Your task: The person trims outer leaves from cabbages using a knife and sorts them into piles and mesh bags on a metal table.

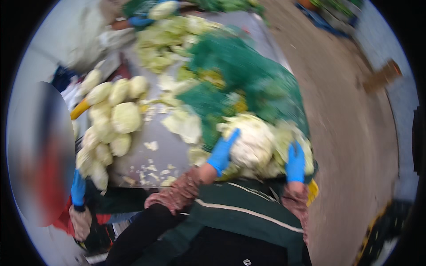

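My left hand (pixel 224 153), in a blue glove, holds the left side of a pale, round cabbage head (pixel 253 141) at the near edge of the metal table. In another blue glove, my right hand (pixel 295 163) lies over a light green leafy cabbage (pixel 284 137) just to the right. A thin dark strip shows at its fingers, too blurred to name, and the fingers look closed. Beyond both hands spreads a green net bag (pixel 262 73) with more cabbages inside. Loose outer leaves (pixel 184 126) lie left of the bag.
Trimmed pale cabbages (pixel 126 117) are piled along the table's left side. Small scraps (pixel 153 168) litter the metal table (pixel 171 153). A co-worker's gloved hand (pixel 78 188) is at the lower left; another person's blue glove (pixel 140 21) is at the far end. Brown floor runs along the right.
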Demonstrator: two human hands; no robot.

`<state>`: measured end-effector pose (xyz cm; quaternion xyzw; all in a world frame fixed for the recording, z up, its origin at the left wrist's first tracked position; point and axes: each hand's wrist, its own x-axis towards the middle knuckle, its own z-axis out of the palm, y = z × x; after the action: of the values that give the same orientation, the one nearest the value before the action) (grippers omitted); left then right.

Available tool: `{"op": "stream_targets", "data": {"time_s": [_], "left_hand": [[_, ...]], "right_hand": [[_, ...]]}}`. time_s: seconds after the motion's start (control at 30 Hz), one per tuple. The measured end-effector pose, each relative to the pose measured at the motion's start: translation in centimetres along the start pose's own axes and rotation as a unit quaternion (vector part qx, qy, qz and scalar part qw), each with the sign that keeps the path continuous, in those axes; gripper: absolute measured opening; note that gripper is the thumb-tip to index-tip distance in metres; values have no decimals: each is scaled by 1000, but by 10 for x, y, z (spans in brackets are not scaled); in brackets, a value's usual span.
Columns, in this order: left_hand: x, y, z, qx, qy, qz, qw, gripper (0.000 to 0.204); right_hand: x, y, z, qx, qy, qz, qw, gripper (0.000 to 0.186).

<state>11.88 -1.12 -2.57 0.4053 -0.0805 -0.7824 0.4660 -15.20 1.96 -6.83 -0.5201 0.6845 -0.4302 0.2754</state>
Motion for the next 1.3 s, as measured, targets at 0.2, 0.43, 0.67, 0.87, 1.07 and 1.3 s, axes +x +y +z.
{"op": "stream_targets", "data": {"time_s": [0.2, 0.43, 0.67, 0.87, 1.07, 1.3], "left_hand": [[7, -21, 2, 93, 68, 58, 992, 65], [2, -23, 6, 103, 94, 61, 988, 69], [4, -27, 5, 144, 86, 98, 981, 68], [11, -42, 18, 178, 153, 131, 963, 70], [2, -29, 11, 122, 71, 87, 986, 67], [-18, -11, -12, 135, -58, 14, 989, 63]], "right_hand": [[-37, -85, 2, -64, -136, 49, 987, 50], [-38, -89, 21, -142, -165, 24, 976, 68], [-21, -91, 41, -271, -206, 34, 940, 62], [-4, -86, 61, -306, -144, 86, 937, 55], [11, -48, 35, -67, -78, 81, 991, 47], [18, -32, 17, 41, -38, 75, 996, 41]]}}
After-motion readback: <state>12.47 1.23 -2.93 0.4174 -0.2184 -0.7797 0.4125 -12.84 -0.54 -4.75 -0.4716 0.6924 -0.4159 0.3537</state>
